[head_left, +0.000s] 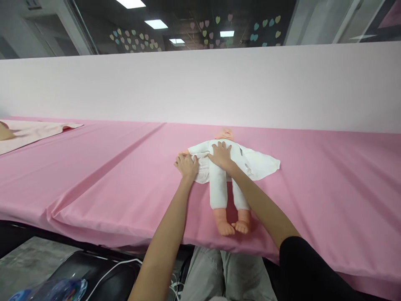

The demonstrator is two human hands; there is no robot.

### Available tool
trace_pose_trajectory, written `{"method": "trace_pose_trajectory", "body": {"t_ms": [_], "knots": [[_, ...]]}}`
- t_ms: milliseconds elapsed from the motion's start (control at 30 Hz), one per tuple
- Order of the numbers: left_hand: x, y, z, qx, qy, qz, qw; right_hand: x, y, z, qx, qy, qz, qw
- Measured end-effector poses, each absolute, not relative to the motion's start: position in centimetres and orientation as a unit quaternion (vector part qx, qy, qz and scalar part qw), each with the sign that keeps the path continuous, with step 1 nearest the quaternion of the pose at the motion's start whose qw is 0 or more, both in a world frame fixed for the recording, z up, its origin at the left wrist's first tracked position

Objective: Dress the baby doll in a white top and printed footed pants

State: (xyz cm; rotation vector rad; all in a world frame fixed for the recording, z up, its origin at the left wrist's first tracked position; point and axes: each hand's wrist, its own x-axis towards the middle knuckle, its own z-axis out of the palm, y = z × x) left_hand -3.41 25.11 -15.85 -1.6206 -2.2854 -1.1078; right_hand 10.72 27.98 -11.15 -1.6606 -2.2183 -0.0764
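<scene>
A baby doll [221,217] lies on its back with its bare feet toward me. White trousers [218,192] cover its legs, and a white top [262,164] spreads out beyond its body on the right. The doll's arm on the left side is in a sleeve, stretched outward. My left hand [187,166] is closed around the cuff end of that sleeve, by the doll's hand; the exact grip is partly hidden. My right hand [222,155] lies on the doll's chest over the white cloth, fingers spread.
A pink sheet [125,188] with folds covers the table. At the far left lies a pale cloth [37,130] with a tan object on it. A white partition [200,88] stands behind. Below the table edge are a black chair [109,276], a white cable and a plastic bottle [59,290].
</scene>
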Motion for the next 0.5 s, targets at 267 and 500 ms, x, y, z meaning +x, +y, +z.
{"method": "trace_pose_trajectory", "body": {"t_ms": [267, 500], "knots": [[1.1, 24.6, -15.2, -0.581, -0.549, -0.553, -0.235, 16.9, 29.4, -10.3, -0.685, -0.685, 0.156, 0.191], [2.0, 24.2, -15.7, -0.528, -0.517, -0.526, -0.421, 18.3, 30.8, -11.4, -0.707, -0.659, 0.127, 0.225]]}}
